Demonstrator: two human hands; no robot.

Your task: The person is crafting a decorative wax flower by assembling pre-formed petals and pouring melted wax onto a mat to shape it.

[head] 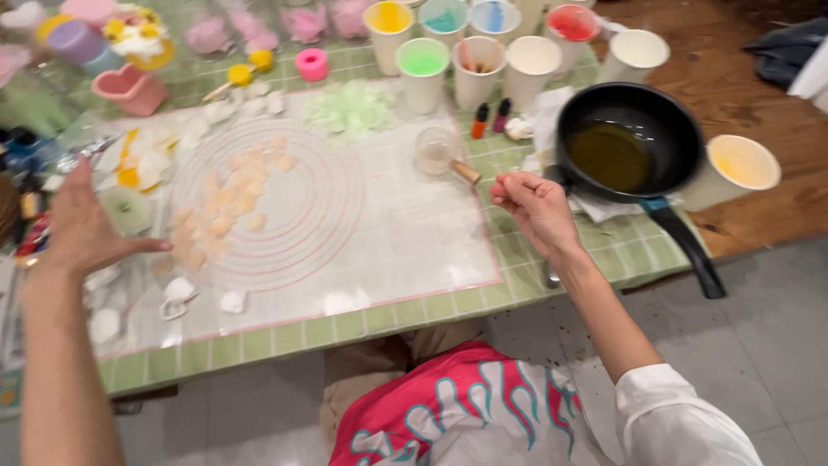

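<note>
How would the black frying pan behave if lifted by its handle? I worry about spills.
The black frying pan holds a pool of yellowish liquid, so it would probably slosh if tilted. Its long handle juts past the table edge, so it may feel front-heavy. The right hand is nearest.

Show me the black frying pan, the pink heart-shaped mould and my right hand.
black frying pan [628, 129], head view, on its inner wall above the oil.
pink heart-shaped mould [129, 89], head view, on its rim.
right hand [536, 205], head view, on the back of the hand.
</note>
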